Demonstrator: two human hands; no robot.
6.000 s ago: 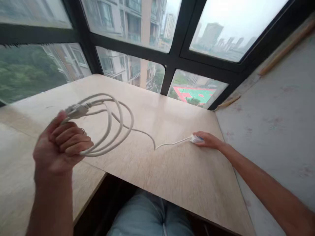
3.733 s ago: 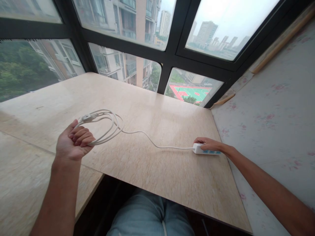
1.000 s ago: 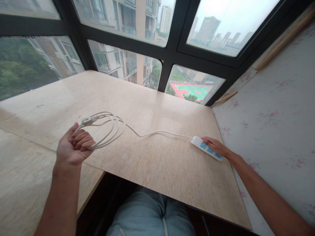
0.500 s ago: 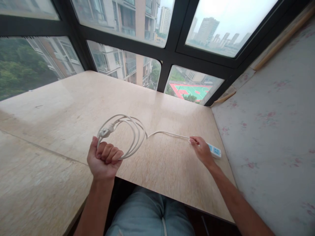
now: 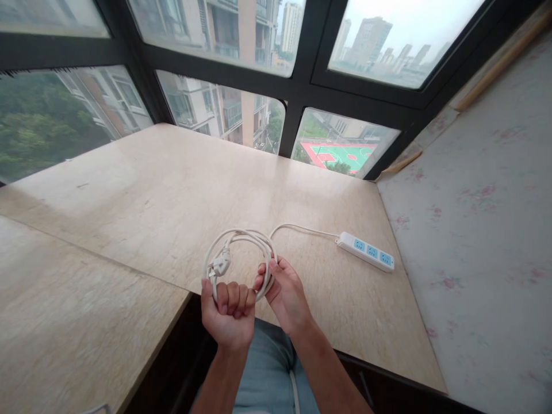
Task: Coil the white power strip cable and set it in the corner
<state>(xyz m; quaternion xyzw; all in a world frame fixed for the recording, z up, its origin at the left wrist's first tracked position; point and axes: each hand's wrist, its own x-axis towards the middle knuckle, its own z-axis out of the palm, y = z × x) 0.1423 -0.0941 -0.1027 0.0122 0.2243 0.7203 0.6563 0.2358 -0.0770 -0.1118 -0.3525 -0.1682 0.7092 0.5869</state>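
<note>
A white power cord [image 5: 241, 233] is looped into a coil in front of me. My left hand [image 5: 229, 313] is closed round the lower left of the coil, and the cord's plug [image 5: 221, 263] sits just above those fingers. On the coil's right side, my right hand [image 5: 285, 293] grips the loops between thumb and fingers. From the coil a single length of cord runs right to a white power strip [image 5: 365, 251] with blue socket faces, which lies on the marble sill and is touched by neither hand.
The marble sill [image 5: 142, 195] spreads around the hands, with a seam at left and a front edge above my legs. Dark-framed windows [image 5: 297, 92] rise behind it. A flowered wall [image 5: 474, 259] closes off the right side.
My right hand has left the power strip's cord end and come left to grip the coil. My left hand and the coil have shifted right and lower.
</note>
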